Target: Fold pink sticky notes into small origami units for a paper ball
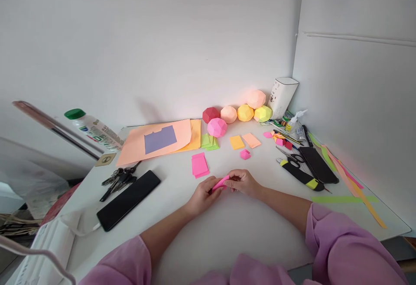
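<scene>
Paper: your pink paper (221,184) sits between both hands, just above the desk (227,228).
Left hand (203,195): pinched on its left end; grip it firmly.
Right hand (242,182): pinched on the other end; press the fold evenly.

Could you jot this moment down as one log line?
hands: left hand and right hand pinch a folded pink paper piece | near: stack of pink paper squares | surface: white table
</scene>
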`<control>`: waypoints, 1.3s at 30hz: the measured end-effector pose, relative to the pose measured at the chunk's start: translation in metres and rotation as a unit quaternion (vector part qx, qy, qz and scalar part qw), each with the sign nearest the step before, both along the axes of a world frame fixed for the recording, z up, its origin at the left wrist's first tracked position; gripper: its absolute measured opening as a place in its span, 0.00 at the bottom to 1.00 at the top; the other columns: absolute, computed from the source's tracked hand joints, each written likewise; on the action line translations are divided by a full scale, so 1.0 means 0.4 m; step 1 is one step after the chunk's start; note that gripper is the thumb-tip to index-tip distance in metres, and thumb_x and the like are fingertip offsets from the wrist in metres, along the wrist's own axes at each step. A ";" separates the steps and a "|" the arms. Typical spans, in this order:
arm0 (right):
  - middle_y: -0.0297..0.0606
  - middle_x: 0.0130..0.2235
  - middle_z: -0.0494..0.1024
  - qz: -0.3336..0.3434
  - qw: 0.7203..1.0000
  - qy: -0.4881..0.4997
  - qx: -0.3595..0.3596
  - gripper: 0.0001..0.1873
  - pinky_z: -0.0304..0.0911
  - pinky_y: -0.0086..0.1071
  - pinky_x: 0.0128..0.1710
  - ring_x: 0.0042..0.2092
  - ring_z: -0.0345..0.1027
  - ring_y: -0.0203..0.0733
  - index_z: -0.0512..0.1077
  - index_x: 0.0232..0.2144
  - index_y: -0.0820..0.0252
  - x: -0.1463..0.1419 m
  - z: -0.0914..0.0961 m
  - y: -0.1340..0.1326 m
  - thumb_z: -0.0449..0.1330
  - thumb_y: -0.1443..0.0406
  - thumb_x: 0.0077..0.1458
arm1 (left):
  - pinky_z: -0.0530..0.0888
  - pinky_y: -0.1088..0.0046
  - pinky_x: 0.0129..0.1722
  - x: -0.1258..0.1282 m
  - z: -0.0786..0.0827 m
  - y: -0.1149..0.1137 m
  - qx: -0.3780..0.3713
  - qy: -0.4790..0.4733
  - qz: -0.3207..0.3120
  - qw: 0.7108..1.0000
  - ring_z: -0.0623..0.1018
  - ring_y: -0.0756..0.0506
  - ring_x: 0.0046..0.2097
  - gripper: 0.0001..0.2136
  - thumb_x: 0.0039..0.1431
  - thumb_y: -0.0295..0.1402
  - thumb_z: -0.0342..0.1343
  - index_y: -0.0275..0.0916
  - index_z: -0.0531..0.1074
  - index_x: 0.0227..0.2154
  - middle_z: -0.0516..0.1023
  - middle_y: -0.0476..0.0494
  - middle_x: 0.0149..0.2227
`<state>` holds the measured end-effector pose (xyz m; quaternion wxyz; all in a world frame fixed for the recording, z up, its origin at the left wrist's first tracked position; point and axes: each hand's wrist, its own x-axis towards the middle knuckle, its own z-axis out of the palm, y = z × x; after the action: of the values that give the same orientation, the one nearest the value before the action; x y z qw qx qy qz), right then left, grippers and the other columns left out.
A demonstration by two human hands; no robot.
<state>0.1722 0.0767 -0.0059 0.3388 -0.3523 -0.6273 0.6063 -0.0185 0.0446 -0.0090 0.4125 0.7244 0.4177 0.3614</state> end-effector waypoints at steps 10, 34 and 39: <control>0.30 0.23 0.69 0.003 0.999 0.027 -0.027 0.14 0.56 0.26 0.21 0.23 0.62 0.31 0.72 0.32 0.62 0.003 -0.012 0.008 0.65 0.57 0.46 | 0.63 0.75 0.26 -0.007 0.003 0.000 -0.030 -0.010 -0.021 0.999 0.65 0.50 0.27 0.13 0.59 0.37 0.49 0.39 0.76 0.38 0.66 0.46 0.27; 0.31 0.25 0.69 0.013 0.999 0.029 -0.022 0.10 0.55 0.26 0.22 0.23 0.60 0.30 0.73 0.27 0.62 0.003 0.003 0.008 0.65 0.60 0.46 | 0.59 0.77 0.22 -0.006 0.020 -0.003 -0.007 0.011 -0.022 1.000 0.61 0.52 0.23 0.10 0.56 0.31 0.50 0.36 0.74 0.25 0.61 0.50 0.21; 0.30 0.24 0.68 0.014 0.999 0.033 -0.025 0.10 0.55 0.25 0.21 0.23 0.60 0.30 0.72 0.26 0.62 0.003 0.002 0.009 0.65 0.60 0.46 | 0.58 0.78 0.21 -0.005 0.020 -0.004 -0.010 0.018 -0.022 1.000 0.60 0.53 0.23 0.10 0.56 0.31 0.50 0.35 0.74 0.25 0.61 0.50 0.21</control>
<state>0.1734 0.0802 -0.0050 0.3421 -0.3316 -0.6052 0.6378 -0.0205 0.0429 -0.0011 0.4202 0.7355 0.4124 0.3351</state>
